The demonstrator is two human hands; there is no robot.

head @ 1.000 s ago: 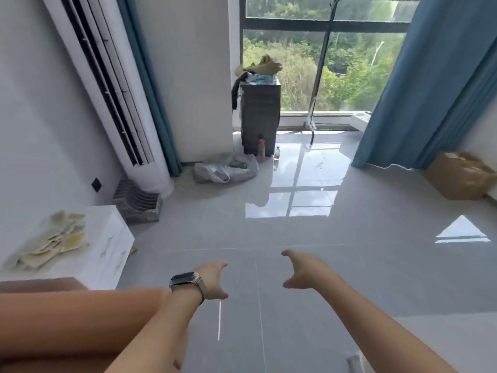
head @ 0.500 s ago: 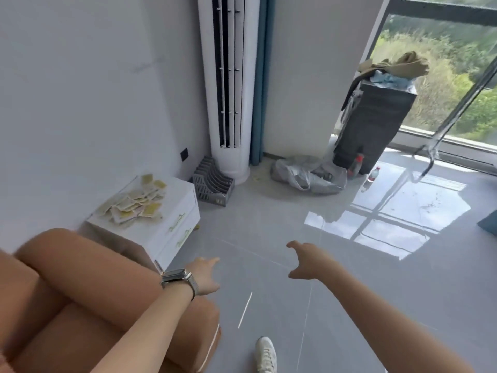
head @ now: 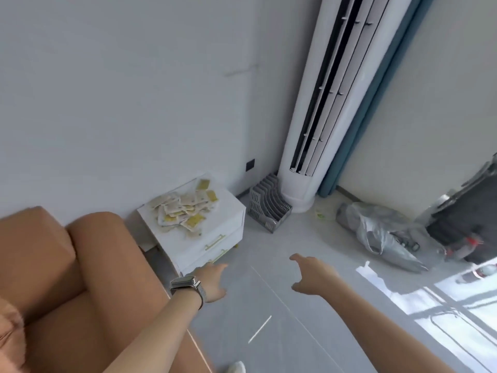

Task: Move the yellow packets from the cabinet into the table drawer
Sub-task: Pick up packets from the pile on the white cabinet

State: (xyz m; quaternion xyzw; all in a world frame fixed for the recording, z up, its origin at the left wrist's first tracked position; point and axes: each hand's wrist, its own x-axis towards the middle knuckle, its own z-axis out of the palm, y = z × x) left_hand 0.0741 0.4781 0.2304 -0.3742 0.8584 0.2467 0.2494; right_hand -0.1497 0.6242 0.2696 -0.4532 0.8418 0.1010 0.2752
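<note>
Several yellow and white packets (head: 185,208) lie in a loose pile on top of a low white cabinet (head: 228,211) with two gold-handled drawers, against the wall. My left hand (head: 213,281), with a watch on the wrist, reaches forward with relaxed fingers just in front of the cabinet's lower drawer and holds nothing. My right hand (head: 312,273) hangs over the grey floor to the right, fingers spread and empty. No table drawer is in view.
An orange sofa arm (head: 80,265) fills the lower left beside the cabinet. A grey file rack (head: 269,208) stands by a tall white air conditioner (head: 330,103). A grey bag (head: 376,232) and a dark case (head: 468,219) lie at right.
The view has swung left and closer to the cabinet. Both hands have stayed stretched forward and empty, the left one now near the lower drawer.
</note>
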